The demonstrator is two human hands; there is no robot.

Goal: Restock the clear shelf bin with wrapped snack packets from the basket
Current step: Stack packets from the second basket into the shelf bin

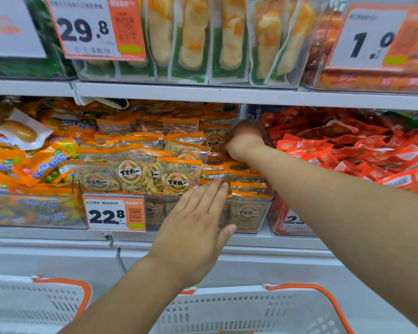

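The clear shelf bin [251,214] on the middle shelf is heaped with clear, orange-topped snack packets [130,172] bearing round brown labels. My left hand [193,218] lies flat against the bin's front wall, fingers straight, fingertips touching the packets at the rim. My right hand [244,138] reaches deep into the bin's back right corner, its fingers curled on a packet [215,142] there and partly hidden. The white basket [251,307] with orange handles stands below; its contents are almost entirely out of view.
A 22.8 price tag [115,213] hangs on the bin's front left. A bin of red packets [348,150] adjoins on the right, one of orange-and-blue packets [34,165] on the left. Green-and-white packs [191,44] fill the shelf above. A second white basket [34,302] stands lower left.
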